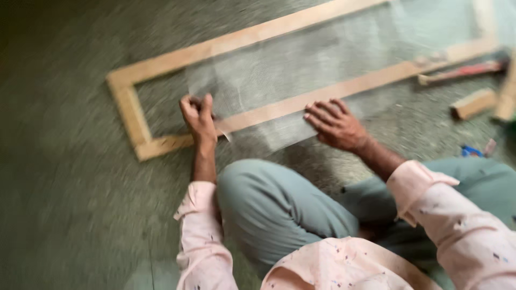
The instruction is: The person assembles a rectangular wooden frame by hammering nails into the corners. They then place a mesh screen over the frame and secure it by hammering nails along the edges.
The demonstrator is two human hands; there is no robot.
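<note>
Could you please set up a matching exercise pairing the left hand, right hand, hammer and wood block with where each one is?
1. left hand
2. right hand
3. hammer
4. wood block

a. flat on the mesh over the frame's near rail
b. on the floor, beyond the frame, far right
c. pinching the mesh near the frame's corner
d. on the floor, on the near side of the hammer

Pairs: 1-c, 2-a, 3-b, 4-d

You can't trust detail here, whole view's motion-blurred. Wooden frame (226, 45) runs off the top-right edge. Mesh (301, 64) weave too smeared to read. Left hand (198, 118) fingers curled, whatever they pinch is hidden. Red-handled tool (462, 71) by the right edge: blurred, kind unclear.
</note>
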